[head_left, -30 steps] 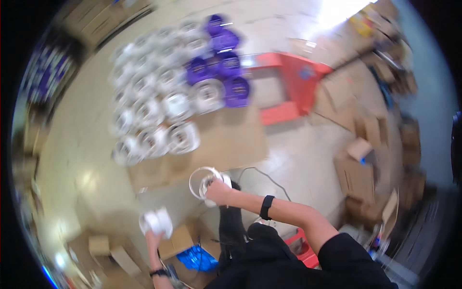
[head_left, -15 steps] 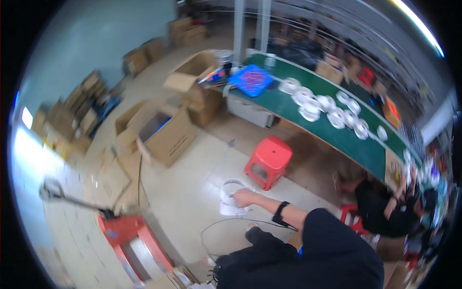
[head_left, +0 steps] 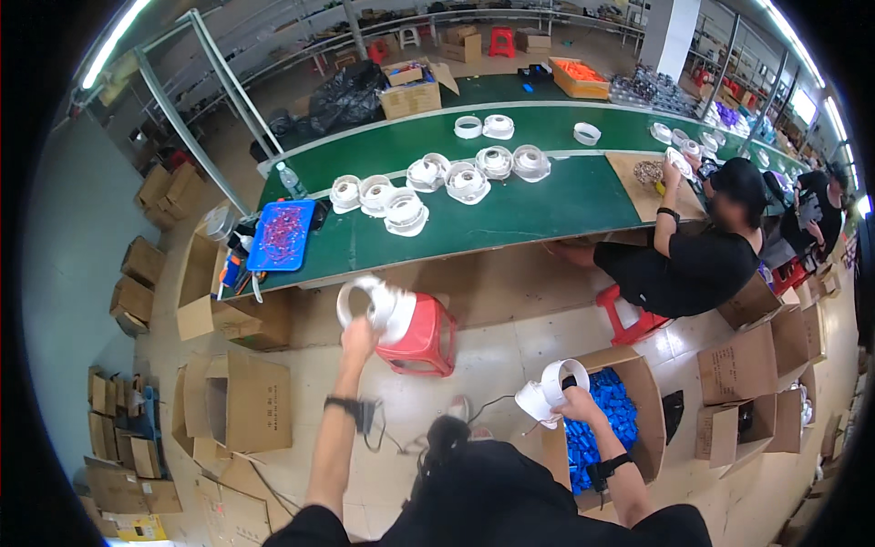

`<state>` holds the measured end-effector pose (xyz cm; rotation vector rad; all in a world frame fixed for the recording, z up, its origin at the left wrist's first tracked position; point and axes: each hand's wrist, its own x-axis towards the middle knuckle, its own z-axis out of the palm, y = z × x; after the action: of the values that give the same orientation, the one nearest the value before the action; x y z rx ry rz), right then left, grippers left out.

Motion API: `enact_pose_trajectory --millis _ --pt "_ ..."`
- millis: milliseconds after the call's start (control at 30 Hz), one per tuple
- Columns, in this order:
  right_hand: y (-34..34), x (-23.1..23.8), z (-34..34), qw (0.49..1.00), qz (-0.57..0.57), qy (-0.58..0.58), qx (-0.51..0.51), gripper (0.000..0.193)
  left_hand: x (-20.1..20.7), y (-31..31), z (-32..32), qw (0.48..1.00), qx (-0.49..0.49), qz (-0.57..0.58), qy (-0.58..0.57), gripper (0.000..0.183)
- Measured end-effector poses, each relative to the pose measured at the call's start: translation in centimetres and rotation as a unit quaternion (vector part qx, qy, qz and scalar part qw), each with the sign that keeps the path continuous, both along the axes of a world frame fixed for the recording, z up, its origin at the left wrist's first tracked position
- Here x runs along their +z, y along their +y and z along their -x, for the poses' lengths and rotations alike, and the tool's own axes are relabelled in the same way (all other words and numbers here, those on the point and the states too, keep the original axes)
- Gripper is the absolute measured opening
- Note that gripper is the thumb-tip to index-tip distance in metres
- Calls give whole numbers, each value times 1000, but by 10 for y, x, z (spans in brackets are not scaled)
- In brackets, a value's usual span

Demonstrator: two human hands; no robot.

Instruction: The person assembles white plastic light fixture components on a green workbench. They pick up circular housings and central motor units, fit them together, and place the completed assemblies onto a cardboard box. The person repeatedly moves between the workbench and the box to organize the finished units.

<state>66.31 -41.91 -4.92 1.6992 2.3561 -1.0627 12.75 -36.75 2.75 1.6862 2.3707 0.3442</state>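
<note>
My left hand is closed on a white plastic round housing with an open ring. It is held up in front of a red stool, so part of the seat is hidden. My right hand grips another white plastic round housing, its ring turned upward, beside an open carton of small blue block-shaped pieces. Several similar white housings stand on the green workbench ahead, in loose groups.
A blue tray of small reddish pieces lies at the bench's left end, near a plastic bottle. Cardboard boxes stand on the floor at left. A co-worker sits at the bench on the right, handling a white part.
My view has swung right, from the pallet jack and floor to the bench. Earlier one hand showed, holding a white part low; now both hands are visible, each with a white housing.
</note>
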Motion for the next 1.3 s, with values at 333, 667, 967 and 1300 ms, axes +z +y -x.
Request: enact_pose_trajectory --millis 333,667,967,1300 --pt "150 71 38 986 -117 21 -119 31 67 342 27 989 -91 -111 -31 36" --pt "354 61 126 964 -231 -83 -102 23 -8 629 144 989 -23 -60 135 25" --pt "463 47 194 971 -207 -97 -66 19 -103 743 200 989 5 15 148 20" --pt "494 17 221 979 -156 -105 -77 15 -50 753 282 993 108 -43 35 54"
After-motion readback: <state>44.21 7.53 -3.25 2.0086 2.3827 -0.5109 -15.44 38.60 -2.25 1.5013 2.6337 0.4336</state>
